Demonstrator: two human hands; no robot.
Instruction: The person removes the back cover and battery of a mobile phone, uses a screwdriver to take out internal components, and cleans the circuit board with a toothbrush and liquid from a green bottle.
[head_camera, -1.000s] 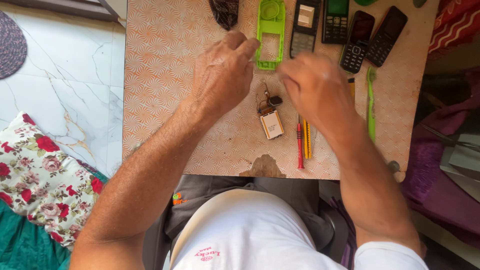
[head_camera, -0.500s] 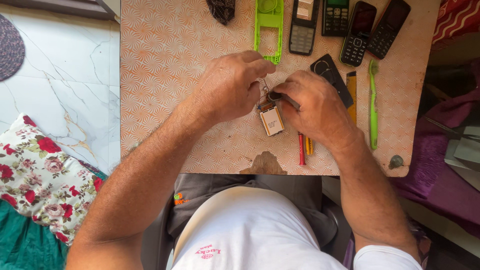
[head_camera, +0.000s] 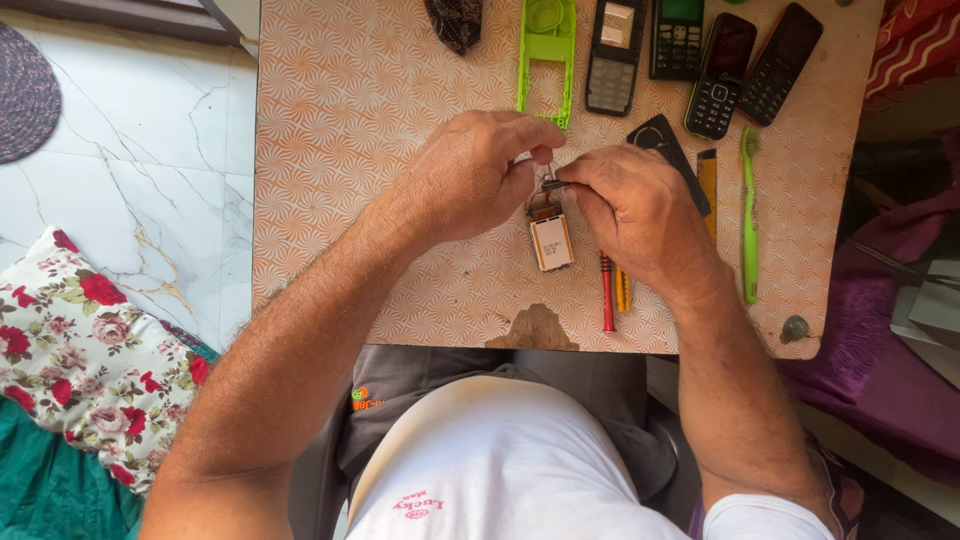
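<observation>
My left hand (head_camera: 470, 175) and my right hand (head_camera: 640, 215) meet over the middle of the small orange patterned table (head_camera: 350, 150). Between them hangs a small phone part (head_camera: 551, 238) with a pale rectangular face and a metal piece on top. My left fingers pinch its upper end. In my right thumb and forefinger is a thin dark tool (head_camera: 552, 185), its tip touching the top of the part. What kind of tool it is I cannot tell.
Along the far edge lie a green phone frame (head_camera: 545, 50), a grey keypad housing (head_camera: 612, 55) and three black phones (head_camera: 720, 75). A green toothbrush (head_camera: 750, 215), red screwdriver (head_camera: 606, 295) and black cover (head_camera: 660, 135) lie by my right hand. Floral cushion (head_camera: 70, 340) at left.
My hands, apart a second ago, have come together over the small part and lifted its top end. My right hand now pinches the thin tool against it.
</observation>
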